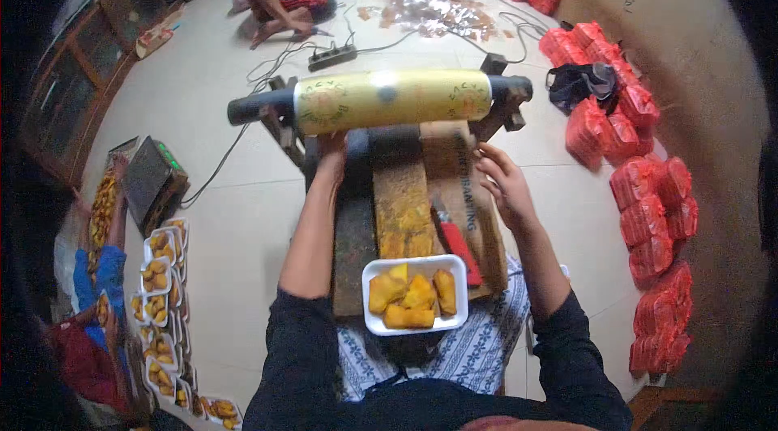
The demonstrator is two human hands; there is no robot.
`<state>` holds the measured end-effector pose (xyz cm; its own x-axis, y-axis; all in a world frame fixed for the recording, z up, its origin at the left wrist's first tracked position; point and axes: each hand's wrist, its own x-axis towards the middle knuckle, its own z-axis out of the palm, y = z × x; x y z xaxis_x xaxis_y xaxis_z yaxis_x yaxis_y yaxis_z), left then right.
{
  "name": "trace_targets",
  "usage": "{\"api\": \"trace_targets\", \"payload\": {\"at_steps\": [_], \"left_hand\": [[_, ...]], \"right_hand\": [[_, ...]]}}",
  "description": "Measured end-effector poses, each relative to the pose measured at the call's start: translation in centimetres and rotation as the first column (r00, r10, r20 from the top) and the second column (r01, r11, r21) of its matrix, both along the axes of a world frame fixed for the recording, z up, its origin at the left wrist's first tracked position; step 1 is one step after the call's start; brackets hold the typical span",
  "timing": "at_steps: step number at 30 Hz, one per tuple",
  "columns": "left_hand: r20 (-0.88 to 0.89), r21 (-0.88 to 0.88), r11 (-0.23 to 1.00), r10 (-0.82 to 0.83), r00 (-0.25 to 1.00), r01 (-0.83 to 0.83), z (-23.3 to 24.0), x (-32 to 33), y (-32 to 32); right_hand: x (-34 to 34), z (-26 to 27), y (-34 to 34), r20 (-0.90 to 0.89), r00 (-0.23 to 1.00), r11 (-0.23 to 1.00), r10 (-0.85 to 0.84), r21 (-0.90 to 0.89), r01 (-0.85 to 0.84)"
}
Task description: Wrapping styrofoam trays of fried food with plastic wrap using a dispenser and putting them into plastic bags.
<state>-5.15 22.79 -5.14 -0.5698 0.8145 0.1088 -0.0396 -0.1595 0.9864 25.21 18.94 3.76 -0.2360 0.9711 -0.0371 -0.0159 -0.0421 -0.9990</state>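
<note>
A roll of printed yellowish plastic film [392, 101] lies across a dark bar on a wooden stand. My left hand [331, 148] reaches under the roll's lower left edge, its fingers hidden behind the film. To the right, my right hand [499, 179] is raised over the wrapping board with fingers apart and curved, holding nothing. Closer to my body, a white foam tray [416, 330] with several golden-yellow food pieces [419, 292] rests at the near end of the scorched wooden board [398, 194]. A red-handled tool [459, 252], probably a knife, lies right of the board on cardboard.
Filled foam trays [159, 309] stand in rows at left, beside a seated co-worker and a scale [152, 182]. Red plastic-bagged packs [644, 212] line the right wall. A power strip [332, 58] with cables lies beyond the roll. Another person sits near scattered clear packets [444, 9].
</note>
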Motion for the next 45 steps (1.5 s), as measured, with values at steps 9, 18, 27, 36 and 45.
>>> {"api": "trace_targets", "payload": {"at_steps": [9,18,27,36,45], "left_hand": [[0.315,0.226,0.908,-0.410,0.856,0.352,9.3,1.3,-11.2],[0.338,-0.090,0.733,-0.615,0.713,0.675,9.1,2.3,-27.2],[0.366,0.429,0.596,-0.802,0.472,0.679,18.4,7.3,-28.9],[0.230,-0.254,0.668,-0.661,0.714,0.700,13.2,3.5,-32.0],[0.107,-0.453,0.785,-0.422,0.900,0.422,2.9,8.0,-36.8]], "right_hand": [[-5.8,-5.2,7.7,-0.182,0.933,0.949,-0.310,-0.123,0.291],[9.0,2.2,-7.4,-0.899,0.374,0.876,0.226,0.020,-0.481],[-2.8,0.6,-6.9,-0.810,0.551,0.955,-0.202,-0.287,-0.073],[1.0,3.7,-13.3,-0.403,0.874,0.901,-0.271,-0.426,0.083],[8.8,-4.0,-20.8,-0.012,0.953,0.874,0.304,-0.394,-0.284]]}}
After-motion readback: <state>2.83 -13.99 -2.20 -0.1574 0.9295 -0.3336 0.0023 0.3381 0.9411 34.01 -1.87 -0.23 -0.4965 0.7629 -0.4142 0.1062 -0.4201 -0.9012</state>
